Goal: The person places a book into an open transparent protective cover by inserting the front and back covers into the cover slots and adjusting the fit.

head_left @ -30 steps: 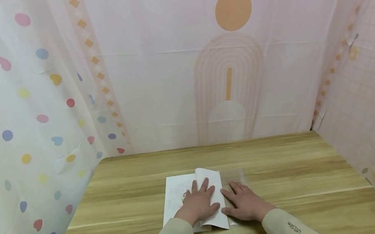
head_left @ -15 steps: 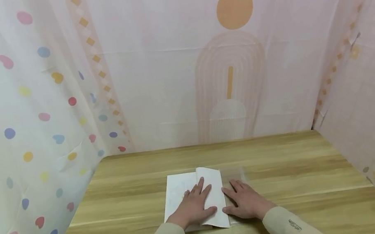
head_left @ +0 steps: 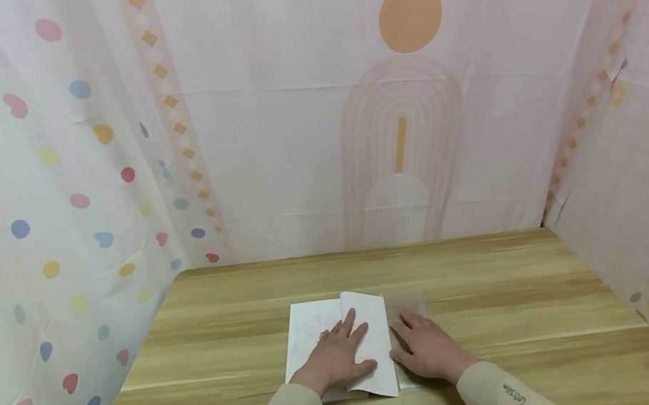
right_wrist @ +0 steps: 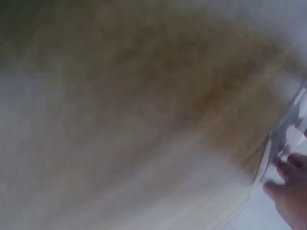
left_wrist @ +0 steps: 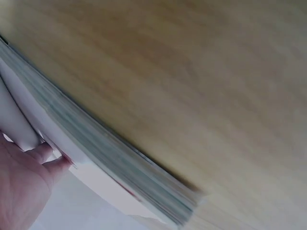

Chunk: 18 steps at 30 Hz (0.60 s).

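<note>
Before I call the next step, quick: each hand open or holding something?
Left hand: open, fingers spread on the white sheet, gripping nothing.
Right hand: open, relaxed on the clear plastic.

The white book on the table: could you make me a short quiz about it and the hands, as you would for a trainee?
1. True or false: the left hand is gripping a pen.
2. What lies beneath the right hand? A) a mug B) clear plastic C) scissors
3. Which wrist view shows the stacked page edges of the book close up?

Key: 1. False; it lies on the book with fingers spread. 2. B. 3. The left wrist view.
</note>
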Available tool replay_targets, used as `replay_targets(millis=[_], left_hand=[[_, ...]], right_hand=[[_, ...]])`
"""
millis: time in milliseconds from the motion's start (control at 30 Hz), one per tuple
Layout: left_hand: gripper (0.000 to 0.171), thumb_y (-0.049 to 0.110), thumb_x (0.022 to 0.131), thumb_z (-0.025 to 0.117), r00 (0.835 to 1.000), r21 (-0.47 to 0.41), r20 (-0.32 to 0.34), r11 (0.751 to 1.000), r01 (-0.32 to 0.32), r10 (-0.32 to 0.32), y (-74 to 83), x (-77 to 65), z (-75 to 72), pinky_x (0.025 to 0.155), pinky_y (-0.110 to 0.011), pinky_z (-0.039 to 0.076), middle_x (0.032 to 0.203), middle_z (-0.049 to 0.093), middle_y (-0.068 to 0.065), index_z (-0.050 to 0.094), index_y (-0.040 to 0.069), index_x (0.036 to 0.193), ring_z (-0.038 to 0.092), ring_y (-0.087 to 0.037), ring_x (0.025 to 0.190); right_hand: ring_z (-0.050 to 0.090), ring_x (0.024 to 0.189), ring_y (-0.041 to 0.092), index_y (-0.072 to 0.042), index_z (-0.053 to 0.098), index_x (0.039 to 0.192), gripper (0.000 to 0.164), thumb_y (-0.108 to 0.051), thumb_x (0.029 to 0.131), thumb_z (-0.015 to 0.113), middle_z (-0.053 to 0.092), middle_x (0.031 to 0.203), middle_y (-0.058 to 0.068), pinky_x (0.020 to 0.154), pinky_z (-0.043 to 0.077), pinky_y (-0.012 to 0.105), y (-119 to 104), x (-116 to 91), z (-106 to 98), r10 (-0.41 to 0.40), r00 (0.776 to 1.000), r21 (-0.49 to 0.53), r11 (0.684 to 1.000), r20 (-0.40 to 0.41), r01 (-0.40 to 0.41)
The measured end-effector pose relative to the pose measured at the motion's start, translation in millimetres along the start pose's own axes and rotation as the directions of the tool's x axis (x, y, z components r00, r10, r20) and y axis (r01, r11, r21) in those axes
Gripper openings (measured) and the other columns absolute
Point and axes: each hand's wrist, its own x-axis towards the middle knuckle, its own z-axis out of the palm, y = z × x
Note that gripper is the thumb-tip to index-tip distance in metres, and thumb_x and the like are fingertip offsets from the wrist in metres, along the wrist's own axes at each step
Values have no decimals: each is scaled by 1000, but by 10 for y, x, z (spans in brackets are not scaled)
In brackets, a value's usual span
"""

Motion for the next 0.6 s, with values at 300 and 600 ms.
replay_targets(millis=[300,600], left_hand=[[72,54,94,56,1000,18,7,1000,12,-12,25,4,-14,112,-56,32,163,20,-14,41,13,152,34,-38,141],[72,54,94,56,1000,30,6,999,16,-16,48,-6,-25,111,-57,32,163,21,-14,42,13,152,35,-38,141]], right_hand=[[40,135,44,-5,42,149,68,-45,97,59,43,146,28,110,34,55,18,27,-34,-19,999,19,1000,43,18],[33,140,43,-8,46,148,67,-50,98,54,35,152,28,113,29,54,-14,15,-35,-2,994,-51,999,107,7]])
